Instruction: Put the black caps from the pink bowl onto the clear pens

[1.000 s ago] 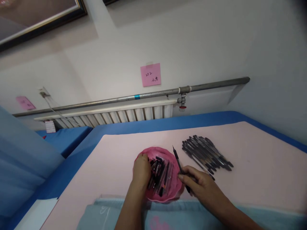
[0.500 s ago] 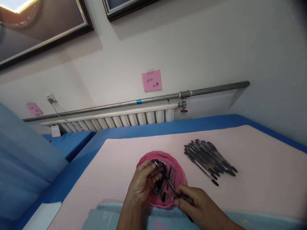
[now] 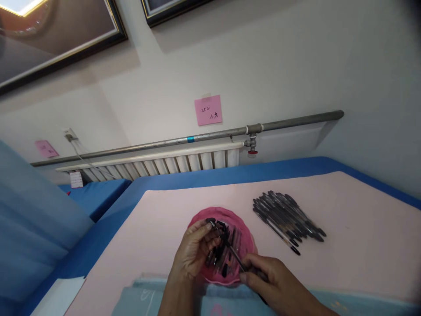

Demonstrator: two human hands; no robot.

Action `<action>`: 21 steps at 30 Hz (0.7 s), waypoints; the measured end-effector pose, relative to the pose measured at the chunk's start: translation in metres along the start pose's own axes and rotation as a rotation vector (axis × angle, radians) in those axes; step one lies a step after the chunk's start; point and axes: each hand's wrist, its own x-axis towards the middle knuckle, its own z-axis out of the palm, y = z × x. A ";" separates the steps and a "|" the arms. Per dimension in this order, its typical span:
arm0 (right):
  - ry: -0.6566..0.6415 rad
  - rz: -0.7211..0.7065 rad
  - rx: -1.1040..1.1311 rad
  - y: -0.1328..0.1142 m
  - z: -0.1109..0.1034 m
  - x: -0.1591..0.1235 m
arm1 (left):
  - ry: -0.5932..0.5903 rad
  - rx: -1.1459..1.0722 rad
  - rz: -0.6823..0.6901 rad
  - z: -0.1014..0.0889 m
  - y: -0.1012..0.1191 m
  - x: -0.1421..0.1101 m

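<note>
My left hand (image 3: 194, 245) is closed over a round pink basket (image 3: 245, 221). Its thumb and fingertips pinch a small black pen part (image 3: 211, 220) with a pale, shiny end; its exact kind is too small to tell. My right hand (image 3: 269, 276) is wrapped round a dark pen (image 3: 236, 256) at the basket's lower right edge. That pen slants up and left toward my left fingers, and whether it touches the small part I cannot tell. Inside the basket lie several loose clear and black pen pieces (image 3: 225, 268), partly hidden by my left hand.
Several black-capped pens (image 3: 286, 217) lie in a slanted heap on the pink sheet (image 3: 362, 237), right of the basket. Light blue cloth (image 3: 138, 300) runs along the near edge. Behind the blue-edged table stand a white radiator (image 3: 184, 163) and a grey pipe (image 3: 217, 134).
Both hands stay nearly in place. The small black part at my left fingertips has shifted slightly up and left, and my right hand has moved slightly right with the pen.
</note>
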 end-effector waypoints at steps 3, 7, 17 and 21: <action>-0.009 0.004 0.009 0.000 -0.001 0.001 | -0.021 0.025 0.006 0.000 0.000 -0.001; -0.018 0.006 -0.002 0.001 -0.001 0.001 | -0.011 0.038 0.017 0.001 0.001 -0.002; -0.002 -0.039 -0.074 0.008 0.002 0.003 | -0.001 0.064 0.028 0.001 -0.003 -0.002; 0.005 -0.054 -0.081 0.009 0.003 0.002 | -0.012 0.071 0.031 0.000 -0.003 -0.002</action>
